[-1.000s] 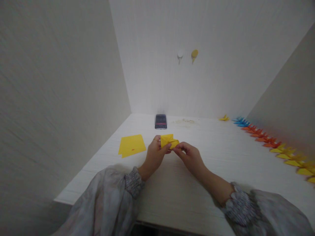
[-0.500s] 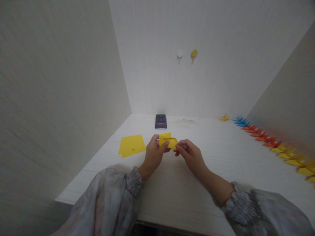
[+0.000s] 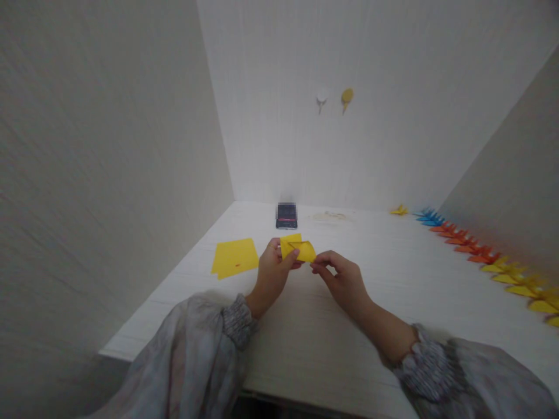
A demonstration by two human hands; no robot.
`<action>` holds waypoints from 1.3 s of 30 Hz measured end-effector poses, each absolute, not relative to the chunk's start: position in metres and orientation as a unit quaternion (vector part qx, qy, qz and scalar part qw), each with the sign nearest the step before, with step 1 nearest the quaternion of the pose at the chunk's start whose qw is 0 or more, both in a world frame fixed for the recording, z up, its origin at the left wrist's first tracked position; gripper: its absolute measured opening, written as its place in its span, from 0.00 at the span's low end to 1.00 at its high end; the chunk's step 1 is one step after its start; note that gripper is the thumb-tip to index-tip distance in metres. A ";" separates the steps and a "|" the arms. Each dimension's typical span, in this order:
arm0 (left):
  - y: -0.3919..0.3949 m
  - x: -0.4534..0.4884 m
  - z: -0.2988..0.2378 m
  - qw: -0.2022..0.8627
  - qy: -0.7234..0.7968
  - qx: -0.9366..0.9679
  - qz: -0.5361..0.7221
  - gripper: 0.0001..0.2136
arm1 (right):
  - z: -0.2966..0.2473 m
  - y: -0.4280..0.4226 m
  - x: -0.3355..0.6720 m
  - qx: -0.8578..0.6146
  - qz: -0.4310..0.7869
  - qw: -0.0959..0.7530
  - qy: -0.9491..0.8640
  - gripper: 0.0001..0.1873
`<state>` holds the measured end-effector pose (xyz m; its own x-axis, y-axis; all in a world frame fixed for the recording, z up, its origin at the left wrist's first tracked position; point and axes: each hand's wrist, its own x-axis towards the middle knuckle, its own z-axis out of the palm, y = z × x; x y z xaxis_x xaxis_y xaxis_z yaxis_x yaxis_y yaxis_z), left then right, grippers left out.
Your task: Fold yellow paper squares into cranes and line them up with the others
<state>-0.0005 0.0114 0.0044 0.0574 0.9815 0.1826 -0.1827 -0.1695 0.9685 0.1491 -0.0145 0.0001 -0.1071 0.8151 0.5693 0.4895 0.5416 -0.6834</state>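
A partly folded piece of yellow origami paper (image 3: 304, 250) is held above the table, in front of me. My left hand (image 3: 274, 267) grips its left side, thumb on the near face and fingers behind. At the lower right corner of the paper, my right hand (image 3: 338, 270) pinches with thumb and index finger. Left of my left hand, flat yellow sheets (image 3: 236, 256) lie overlapping on the table, with a small reddish mark on the top one.
The white table (image 3: 384, 279) has walls on three sides. A small dark device (image 3: 286, 216) with a blurred upper part stands at the back. Folded paper cranes (image 3: 483, 255) in blue, orange and yellow line the right side, and a lone yellow crane (image 3: 399, 210) sits farther back. Two hooks (image 3: 347, 96) hang on the wall.
The right hand's fingers have drawn together into a tighter pinch at the paper's right corner. The folded paper has tilted slightly; the left hand keeps its hold.
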 end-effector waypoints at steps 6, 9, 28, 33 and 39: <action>0.011 -0.001 0.008 0.544 0.384 0.496 0.557 0.15 | 0.000 -0.012 0.155 -0.415 0.090 0.472 -0.773 0.05; 0.011 -0.001 0.008 0.539 0.382 0.497 0.562 0.16 | 0.000 -0.010 0.155 -0.415 0.075 0.462 -0.780 0.06; 0.008 -0.001 0.003 0.414 0.415 0.573 0.573 0.12 | 0.003 -0.009 0.139 -0.481 0.412 0.468 -0.616 0.12; 0.006 -0.002 0.002 0.392 0.427 0.590 0.562 0.13 | 0.005 -0.011 0.136 -0.481 0.451 0.456 -0.597 0.14; 0.006 -0.002 0.003 0.416 0.425 0.567 0.570 0.13 | 0.004 -0.010 0.139 -0.480 0.469 0.464 -0.577 0.13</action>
